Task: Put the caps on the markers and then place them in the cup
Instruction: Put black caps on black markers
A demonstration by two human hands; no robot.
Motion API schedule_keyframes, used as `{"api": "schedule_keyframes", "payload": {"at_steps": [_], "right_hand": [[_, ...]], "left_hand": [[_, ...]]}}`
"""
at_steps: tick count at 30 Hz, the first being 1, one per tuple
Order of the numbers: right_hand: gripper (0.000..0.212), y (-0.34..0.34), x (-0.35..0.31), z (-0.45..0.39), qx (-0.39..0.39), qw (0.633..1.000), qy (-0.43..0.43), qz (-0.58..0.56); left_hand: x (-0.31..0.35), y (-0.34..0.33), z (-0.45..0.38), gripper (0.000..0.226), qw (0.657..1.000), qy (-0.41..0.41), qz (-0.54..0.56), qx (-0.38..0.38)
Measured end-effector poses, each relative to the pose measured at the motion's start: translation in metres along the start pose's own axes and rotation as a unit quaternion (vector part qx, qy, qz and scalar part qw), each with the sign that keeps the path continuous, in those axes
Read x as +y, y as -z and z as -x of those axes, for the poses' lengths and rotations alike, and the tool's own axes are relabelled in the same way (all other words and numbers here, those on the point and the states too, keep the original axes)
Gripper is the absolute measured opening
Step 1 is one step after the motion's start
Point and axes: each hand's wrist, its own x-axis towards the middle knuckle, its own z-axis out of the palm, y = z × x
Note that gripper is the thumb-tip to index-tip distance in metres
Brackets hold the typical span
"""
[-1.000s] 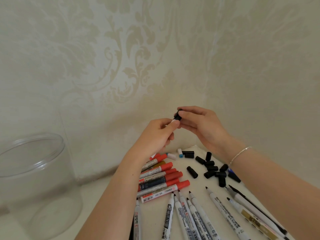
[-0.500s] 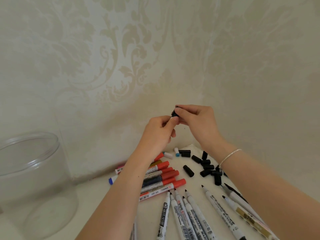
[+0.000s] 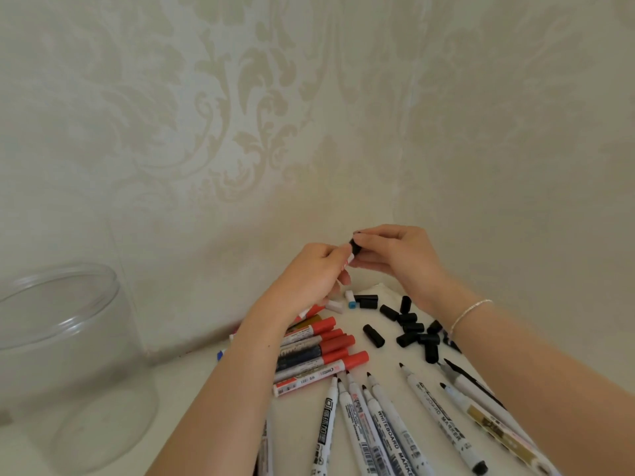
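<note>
Six red-capped markers [image 3: 319,352] lie side by side on the desk [image 3: 381,359] under the left forearm, and about seven uncapped markers [image 3: 374,420] fan along its near edge, tips toward the wall. Roughly a dozen loose black caps [image 3: 409,329] cluster toward the far right corner. One clear cup [image 3: 65,365] stands at the left edge. Compared with a second ago, both hands sit slightly closer together, the cap pressed nearer the marker. The left hand [image 3: 309,276] curls around a marker [image 3: 347,261], mostly hidden; the right hand [image 3: 398,257] pinches a black cap [image 3: 354,247] at its tip, both raised above the desk's far corner.
</note>
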Motion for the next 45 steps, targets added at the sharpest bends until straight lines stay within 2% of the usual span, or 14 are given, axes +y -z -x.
{"api": "schedule_keyframes", "payload": {"at_steps": [4,6,8,10,16,18,22,29,34,36,40,42,44,45], "right_hand": [[0.019,0.016,0.024,0.01,-0.051,0.993,-0.107,-0.008],[0.018,0.023,0.031,0.017,-0.102,0.983,-0.155,0.004],[0.02,0.028,0.036,0.021,-0.129,0.976,-0.17,0.045],[0.021,0.028,0.04,0.024,-0.13,0.974,-0.163,0.085],[0.02,0.013,0.047,0.015,-0.058,0.968,-0.054,0.24],[0.021,0.005,0.053,0.007,-0.05,0.96,-0.023,0.276],[0.018,-0.012,0.073,-0.003,-0.074,0.941,0.006,0.331],[0.025,-0.025,0.092,-0.007,-0.098,0.931,0.023,0.352],[0.022,-0.015,0.078,-0.004,-0.066,0.91,0.046,0.407],[0.02,-0.006,0.063,0.001,-0.093,0.881,-0.009,0.464],[0.029,0.009,0.031,0.031,-0.269,0.776,-0.222,0.526],[0.026,0.013,0.025,0.048,-0.33,0.728,-0.264,0.54],[0.015,0.013,0.03,0.059,-0.351,0.704,-0.267,0.556],[0.017,0.014,0.034,0.063,-0.348,0.701,-0.263,0.565]], "left_hand": [[-0.005,0.01,0.005,0.026,0.987,0.036,-0.104,-0.114],[-0.01,0.015,0.006,0.023,0.971,0.054,-0.177,-0.15],[-0.014,0.017,0.005,0.022,0.946,0.057,-0.274,-0.166],[-0.017,0.013,0.004,0.023,0.931,0.055,-0.322,-0.161],[-0.021,0.011,0.0,0.017,0.951,0.001,-0.307,-0.037],[-0.025,0.014,-0.002,0.016,0.948,-0.004,-0.319,-0.013],[-0.037,0.019,-0.004,0.014,0.927,0.019,-0.375,-0.009],[-0.051,0.023,-0.009,0.029,0.904,0.068,-0.42,-0.041],[-0.053,0.026,-0.009,0.027,0.899,0.082,-0.428,-0.037],[-0.052,0.027,-0.009,0.029,0.897,0.087,-0.431,-0.041],[-0.048,0.023,-0.006,0.033,0.889,0.103,-0.442,-0.058],[-0.047,0.021,-0.005,0.031,0.879,0.109,-0.459,-0.068],[-0.044,0.02,-0.004,0.031,0.878,0.108,-0.462,-0.063],[-0.042,0.018,-0.004,0.031,0.88,0.104,-0.459,-0.059]]}}
